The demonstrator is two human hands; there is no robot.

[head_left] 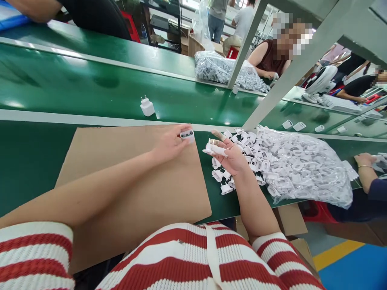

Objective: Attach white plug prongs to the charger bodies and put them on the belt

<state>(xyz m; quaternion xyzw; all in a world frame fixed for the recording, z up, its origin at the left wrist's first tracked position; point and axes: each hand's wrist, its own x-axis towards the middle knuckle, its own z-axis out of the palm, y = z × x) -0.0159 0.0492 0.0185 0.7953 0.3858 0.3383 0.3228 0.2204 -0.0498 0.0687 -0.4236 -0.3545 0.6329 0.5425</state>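
Note:
Over the cardboard sheet (127, 181), near its back right corner, my left hand (171, 143) grips a small white housing (187, 136) whose open end shows dark parts inside. My right hand (231, 157) is palm up just to the right and holds a white plug cover (213, 149) with pins, at its fingertips. The two pieces are apart. White covers (217, 175) lie loose beneath and around my right hand. They spread from a clear plastic bag (305, 165) full of the same parts.
Behind the cardboard, a white plug adapter (147, 107) stands on the green belt (105, 88). A metal post (272, 92) slants up behind the pile. Several white pieces (299, 126) lie on the belt at right. A person's hand (365, 160) is at the right edge; other people work beyond.

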